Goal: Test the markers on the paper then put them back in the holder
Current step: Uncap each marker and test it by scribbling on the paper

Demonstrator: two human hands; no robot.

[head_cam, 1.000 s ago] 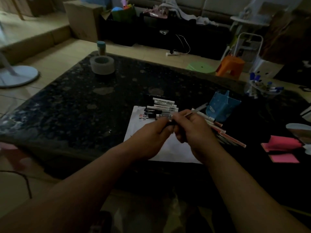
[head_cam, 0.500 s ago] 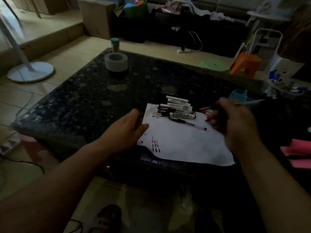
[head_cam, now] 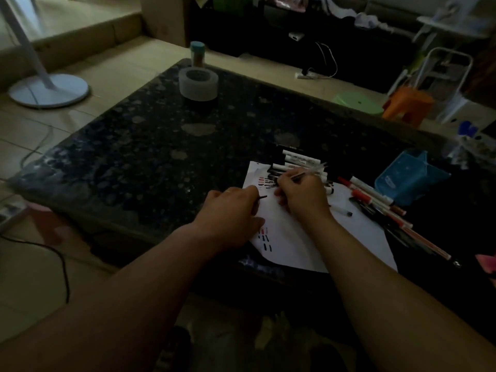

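- Dark speckled table [head_cam: 139, 146], dim light, fills most of the view.
- White paper [head_cam: 357, 234] lies at the table's near edge; short red and black test strokes at its far left corner and near left edge.
- Left hand [head_cam: 228, 213] rests on the paper's left edge, fingers curled around a small dark piece, likely a cap [head_cam: 263, 197], whose tip pokes out toward the right hand.
- Right hand [head_cam: 300, 194] is on the paper, fingers clamped on a thin pen [head_cam: 311, 171], tip down by the far strokes, barrel slanting up and right.
- Blue holder [head_cam: 408, 178] lies tipped on the table, right of the paper.
- Row of white markers [head_cam: 300, 158] lies side by side at the paper's far edge.
- Loose red and white markers [head_cam: 375, 197] lie between paper and holder.
- Tape roll [head_cam: 198, 84] sits at the table's far side, well apart.
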